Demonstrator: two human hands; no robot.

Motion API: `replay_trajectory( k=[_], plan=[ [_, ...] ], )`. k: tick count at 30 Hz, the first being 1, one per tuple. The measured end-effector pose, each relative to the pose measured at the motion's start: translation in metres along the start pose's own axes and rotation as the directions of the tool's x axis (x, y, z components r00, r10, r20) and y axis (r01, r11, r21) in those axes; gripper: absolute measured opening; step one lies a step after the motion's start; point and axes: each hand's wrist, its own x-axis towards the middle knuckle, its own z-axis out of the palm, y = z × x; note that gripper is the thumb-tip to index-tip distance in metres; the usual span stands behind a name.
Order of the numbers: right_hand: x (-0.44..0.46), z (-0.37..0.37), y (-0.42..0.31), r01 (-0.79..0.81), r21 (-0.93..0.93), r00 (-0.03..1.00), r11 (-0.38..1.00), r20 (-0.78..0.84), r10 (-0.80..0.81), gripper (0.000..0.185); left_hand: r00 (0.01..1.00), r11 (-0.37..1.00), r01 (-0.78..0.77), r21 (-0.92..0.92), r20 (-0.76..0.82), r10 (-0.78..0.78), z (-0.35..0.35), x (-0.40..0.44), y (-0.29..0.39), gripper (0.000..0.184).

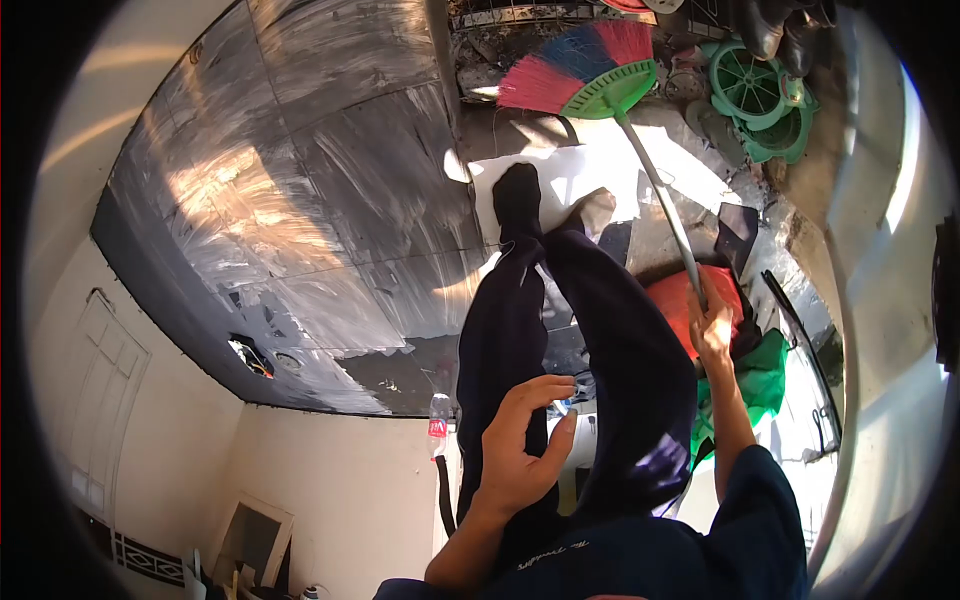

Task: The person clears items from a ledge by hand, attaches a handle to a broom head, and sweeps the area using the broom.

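Note:
My right hand (711, 326) is closed around the grey handle (655, 185) of a broom, near the handle's lower end in view. The broom head (590, 75) points away, with a green plastic fan-shaped base and pink and blue bristles. In front of my body, my left hand (522, 440) is raised with fingers curved and thumb apart. A small pale patch shows between thumb and fingertips; whether it is an object or background, I cannot tell. Below are my dark trousers (625, 370) and a dark sock (517, 195) on a white surface.
A grey-smeared panelled surface (350, 190) fills the left. A clear bottle with a red label (437, 425) stands near my left hand. To the right lie a red bag (665, 305), green cloth (765, 375), green plastic fan parts (750, 85) and dark shoes (765, 30).

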Motion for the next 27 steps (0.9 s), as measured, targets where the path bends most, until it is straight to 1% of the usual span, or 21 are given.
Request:
replay_trajectory(
  k=[2,3,4,5,6,7,8,9,10,11,12,13,14,15,17,18,19,20,22,25,27],
  plan=[
    [0.019,0.015,-0.003,0.036,0.071,0.999,0.997,-0.02,-0.035,0.038,0.998,0.999,0.038,0.02,0.057,-0.039,0.0,0.025,0.002,0.029],
    [0.029,0.025,0.002,0.059,0.109,0.998,0.992,-0.032,-0.056,0.038,0.992,0.999,0.004,-0.053,0.127,0.003,-0.005,0.037,0.003,0.031],
    [0.034,0.036,0.01,0.006,0.099,0.999,0.995,-0.033,-0.003,0.037,0.986,0.967,0.081,-0.24,0.161,-0.043,-0.012,0.048,0.009,0.031],
    [0.038,0.048,0.02,-0.045,0.093,0.998,0.995,-0.037,0.048,0.036,0.976,0.897,0.155,-0.413,0.203,-0.076,-0.018,0.06,0.016,0.033],
    [0.042,0.061,0.032,-0.094,0.088,0.994,0.992,-0.043,0.098,0.036,0.964,0.793,0.224,-0.567,0.249,-0.094,-0.024,0.073,0.015,0.034],
    [0.043,0.076,0.044,-0.102,0.12,0.987,0.988,-0.115,0.116,0.031,0.934,0.644,0.282,-0.712,0.357,-0.014,-0.037,0.086,0.006,0.042],
    [0.047,0.09,0.056,-0.108,0.153,0.977,0.982,-0.168,0.134,0.031,0.892,0.468,0.354,-0.81,0.443,0.091,-0.05,0.101,-0.006,0.05],
    [0.051,0.1,0.063,-0.113,0.172,0.971,0.979,-0.191,0.146,0.031,0.847,0.488,0.272,-0.829,0.447,0.288,-0.061,0.123,-0.022,0.052],
    [0.049,0.11,0.075,-0.122,0.187,0.966,0.975,-0.204,0.16,0.031,0.786,0.57,0.099,-0.816,0.415,0.458,-0.07,0.155,-0.037,0.049],
    [0.052,0.117,0.08,-0.121,0.2,0.96,0.972,-0.224,0.166,0.03,0.805,0.616,-0.115,-0.779,0.29,0.517,-0.071,0.186,-0.05,0.043],
    [0.056,0.122,0.083,-0.121,0.211,0.956,0.97,-0.238,0.171,0.03,0.867,0.772,-0.276,-0.572,0.198,0.457,-0.076,0.219,-0.063,0.039],
    [0.059,0.125,0.087,-0.116,0.218,0.954,0.969,-0.247,0.17,0.03,0.95,0.904,-0.238,-0.354,0.108,0.292,-0.071,0.261,-0.067,0.036],
    [0.061,0.126,0.089,-0.111,0.219,0.952,0.969,-0.258,0.167,0.03,0.985,0.975,-0.173,-0.141,0.002,0.175,-0.061,0.309,-0.082,0.036],
    [0.062,0.124,0.089,-0.108,0.219,0.949,0.97,-0.268,0.167,0.03,0.99,0.991,-0.134,0.007,-0.045,0.134,-0.056,0.359,-0.11,0.038],
    [0.073,0.123,0.092,-0.067,0.218,0.94,0.974,-0.313,0.135,0.029,0.989,0.953,-0.098,0.288,-0.078,0.125,-0.032,0.435,-0.161,0.046],
    [0.073,0.122,0.095,-0.061,0.215,0.934,0.975,-0.332,0.131,0.029,1.0,0.947,0.013,0.32,-0.007,-0.011,-0.017,0.458,-0.17,0.056],
    [0.069,0.122,0.097,-0.066,0.206,0.93,0.976,-0.342,0.135,0.029,0.992,0.952,0.091,0.293,0.062,-0.114,0.003,0.465,-0.163,0.068],
    [0.068,0.121,0.099,-0.058,0.198,0.927,0.978,-0.353,0.127,0.029,0.998,0.903,-0.007,0.43,0.056,-0.019,0.018,0.475,-0.171,0.078],
    [0.061,0.116,0.1,-0.061,0.182,0.919,0.981,-0.374,0.127,0.029,0.987,0.788,-0.134,0.6,0.013,0.158,0.04,0.483,-0.184,0.082],
    [0.05,0.099,0.1,-0.064,0.157,0.908,0.985,-0.401,0.123,0.028,0.97,0.504,-0.127,0.854,0.0,0.244,0.057,0.466,-0.198,0.086],
    [0.042,0.085,0.096,-0.066,0.139,0.902,0.988,-0.415,0.119,0.028,0.915,0.317,-0.282,0.905,0.155,0.372,0.068,0.428,-0.179,0.089]
  ],
)
